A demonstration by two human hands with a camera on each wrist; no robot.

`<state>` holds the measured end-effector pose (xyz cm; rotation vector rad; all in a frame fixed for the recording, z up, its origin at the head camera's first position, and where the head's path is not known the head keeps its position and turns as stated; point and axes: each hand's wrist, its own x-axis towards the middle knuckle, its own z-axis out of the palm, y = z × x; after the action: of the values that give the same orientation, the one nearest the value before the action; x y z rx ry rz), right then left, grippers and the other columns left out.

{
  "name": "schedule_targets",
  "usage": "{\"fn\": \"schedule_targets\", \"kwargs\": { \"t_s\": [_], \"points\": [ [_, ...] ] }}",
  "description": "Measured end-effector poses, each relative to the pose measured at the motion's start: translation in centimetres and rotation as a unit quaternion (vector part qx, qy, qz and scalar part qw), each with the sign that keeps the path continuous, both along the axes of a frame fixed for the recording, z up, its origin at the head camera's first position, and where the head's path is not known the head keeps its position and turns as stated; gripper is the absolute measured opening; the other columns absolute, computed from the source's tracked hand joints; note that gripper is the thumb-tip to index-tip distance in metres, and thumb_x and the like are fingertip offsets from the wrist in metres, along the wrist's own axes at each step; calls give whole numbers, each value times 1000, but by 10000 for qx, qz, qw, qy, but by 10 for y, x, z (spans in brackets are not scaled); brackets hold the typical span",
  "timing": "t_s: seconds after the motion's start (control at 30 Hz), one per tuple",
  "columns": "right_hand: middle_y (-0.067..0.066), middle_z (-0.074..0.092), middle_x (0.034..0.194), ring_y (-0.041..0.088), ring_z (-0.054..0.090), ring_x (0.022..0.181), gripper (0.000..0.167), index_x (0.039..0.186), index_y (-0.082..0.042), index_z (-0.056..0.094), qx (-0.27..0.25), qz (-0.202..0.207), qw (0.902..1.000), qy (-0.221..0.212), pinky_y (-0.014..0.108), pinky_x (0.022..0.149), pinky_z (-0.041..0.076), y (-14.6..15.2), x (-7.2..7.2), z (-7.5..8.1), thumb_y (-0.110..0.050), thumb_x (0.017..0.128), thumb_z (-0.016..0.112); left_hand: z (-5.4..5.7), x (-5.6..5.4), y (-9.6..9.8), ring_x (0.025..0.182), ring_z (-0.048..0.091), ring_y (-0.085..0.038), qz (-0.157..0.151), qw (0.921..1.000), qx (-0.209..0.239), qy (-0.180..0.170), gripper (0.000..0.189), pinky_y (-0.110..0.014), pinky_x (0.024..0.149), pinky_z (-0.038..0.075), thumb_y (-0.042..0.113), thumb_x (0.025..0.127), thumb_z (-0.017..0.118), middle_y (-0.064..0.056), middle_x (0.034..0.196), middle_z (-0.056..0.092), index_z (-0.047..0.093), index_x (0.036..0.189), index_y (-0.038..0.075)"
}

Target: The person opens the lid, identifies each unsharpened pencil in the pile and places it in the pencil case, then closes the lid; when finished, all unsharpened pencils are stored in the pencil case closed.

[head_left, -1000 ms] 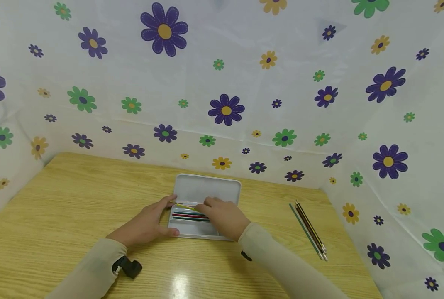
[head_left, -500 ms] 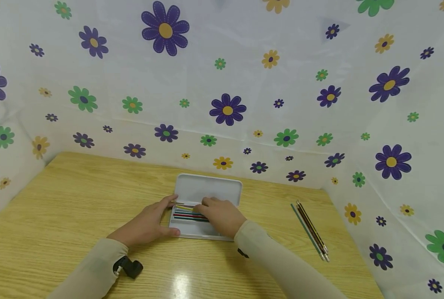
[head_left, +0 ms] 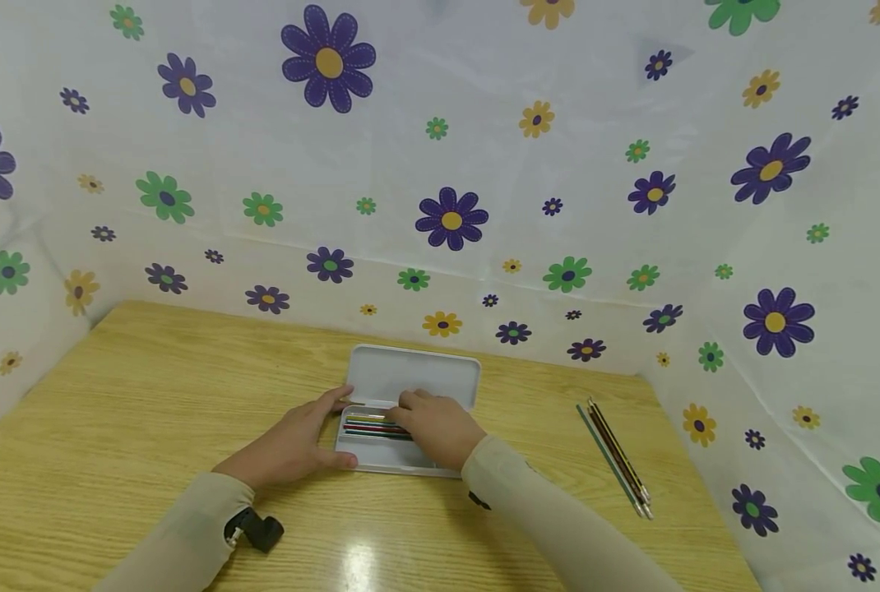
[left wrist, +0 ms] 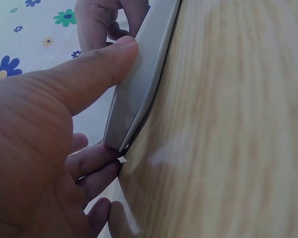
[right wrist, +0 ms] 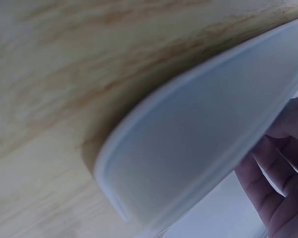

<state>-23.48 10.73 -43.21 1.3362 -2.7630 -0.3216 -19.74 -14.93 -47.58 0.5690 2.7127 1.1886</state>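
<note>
An open pencil case point(head_left: 388, 459), pale grey, lies on the table with its lid point(head_left: 414, 374) raised at the back. My left hand point(head_left: 292, 440) holds its left end, thumb along the front wall and fingers round the back corner; the left wrist view shows the thumb point(left wrist: 107, 62) on the case's side. Inside, a yellow pencil point(head_left: 366, 417) lies in a row with red and green pencils point(head_left: 373, 429). My right hand point(head_left: 440, 427) reaches into the case with curled fingers at the yellow pencil, covering its right end. The right wrist view shows fingers point(right wrist: 260, 191) behind the case wall.
Several pencils point(head_left: 616, 456), green, brown and black-and-yellow striped, lie together on the wooden table point(head_left: 188, 386) to the right. A white flowered cloth point(head_left: 381, 164) hangs behind and at both sides.
The yellow pencil, tilted across the case a second ago, now lies level beside the others. My right hand shifted slightly; my left hand keeps its hold.
</note>
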Motion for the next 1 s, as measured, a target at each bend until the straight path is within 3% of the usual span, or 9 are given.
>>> {"fn": "schedule_targets", "kwargs": {
  "t_s": [0.27,0.5,0.8,0.93,1.0],
  "points": [
    [-5,65,112,9,62,97,32,132,-25,69,-276,-270,9989,-280,26,84,58,4,1,2,-12,103,64,0,1,1,146,39,-44,19,10000,-17,-26,111,-65,118,29,55,81,84,-14,153,52,24,163,10],
    [-4,65,108,9,61,92,29,128,-19,70,-776,-335,9961,-260,24,80,58,27,10,8,-11,100,67,1,2,1,146,39,-45,-7,10000,-8,23,111,-66,118,29,54,82,84,-14,153,52,24,163,9],
    [0,66,107,7,59,79,29,122,-13,70,-1905,-381,9809,71,21,61,52,102,25,23,-6,94,72,2,4,0,146,38,-47,-14,9999,-33,104,110,-67,118,28,53,82,84,-16,154,51,23,163,9],
    [4,67,109,9,64,81,30,123,-9,69,-2386,-807,9677,76,24,65,57,144,31,22,-3,93,72,4,5,1,146,38,-47,-26,10000,5,76,110,-67,117,28,52,82,85,-17,153,51,24,163,9],
    [7,66,109,15,67,87,33,126,-8,68,-2528,-1297,9588,47,29,70,60,168,33,19,-3,93,73,4,5,1,145,38,-47,-33,10000,19,79,110,-68,117,28,51,82,85,-17,153,51,24,163,8]
  ]
}}
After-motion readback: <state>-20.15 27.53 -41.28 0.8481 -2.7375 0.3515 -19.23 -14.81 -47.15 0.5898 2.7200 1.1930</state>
